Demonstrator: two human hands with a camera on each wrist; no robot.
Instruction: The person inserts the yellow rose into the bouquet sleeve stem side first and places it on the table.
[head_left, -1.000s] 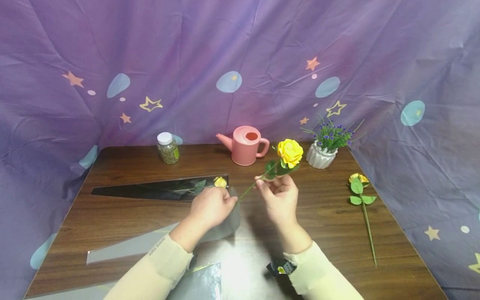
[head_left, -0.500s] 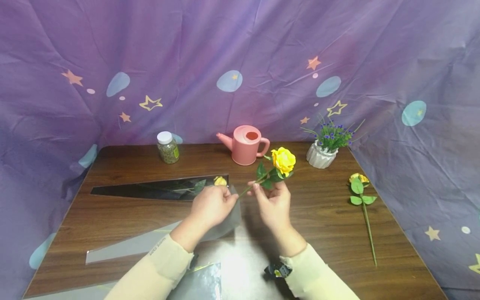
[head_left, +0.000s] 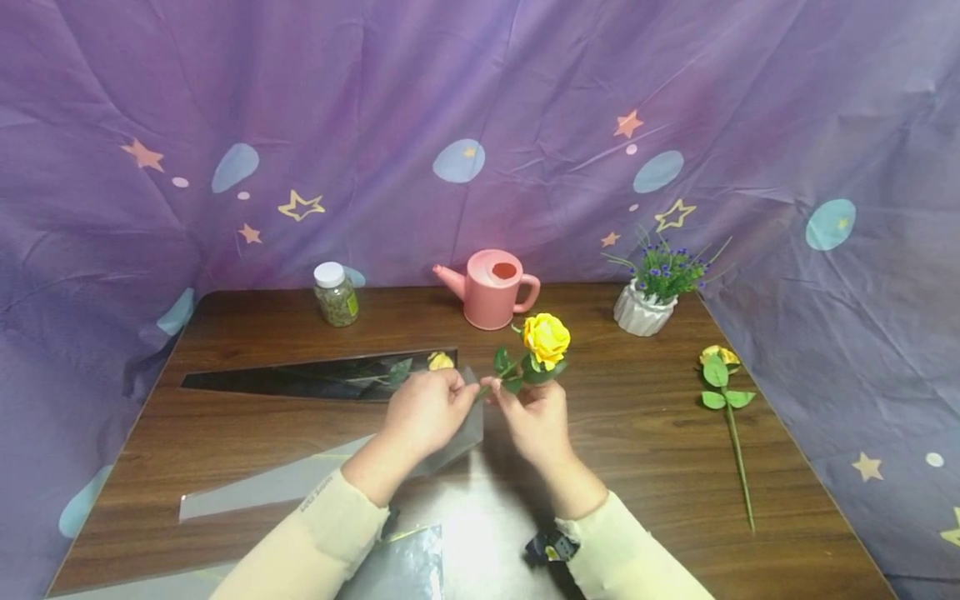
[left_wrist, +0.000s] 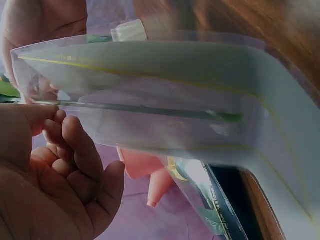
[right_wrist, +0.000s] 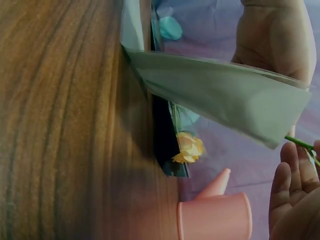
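My right hand [head_left: 540, 425] pinches the green stem of a yellow artificial rose [head_left: 546, 340], whose bloom points up and right. Beside it, my left hand [head_left: 423, 412] pinches the mouth of a tapered flower sleeve [head_left: 285, 477], clear on one side and grey-white on the other. Through the clear film in the left wrist view, the rose's stem [left_wrist: 150, 110] lies inside the sleeve, its tip well past the mouth. In the right wrist view the pale back of the sleeve bends down toward the table. Both hands' fingertips nearly meet at the mouth.
Behind the left hand lies a black sleeve [head_left: 300, 379] with a yellow rose [head_left: 440, 361] inside. More sleeves [head_left: 397, 567] lie in front. Another rose [head_left: 733, 442] lies at right. Along the back stand a jar [head_left: 337, 296], a pink watering can [head_left: 489, 292] and a potted plant [head_left: 645, 308].
My right hand and the rose have moved left and down toward the left hand, and the stem has slid farther into the sleeve. The left hand has stayed nearly still.
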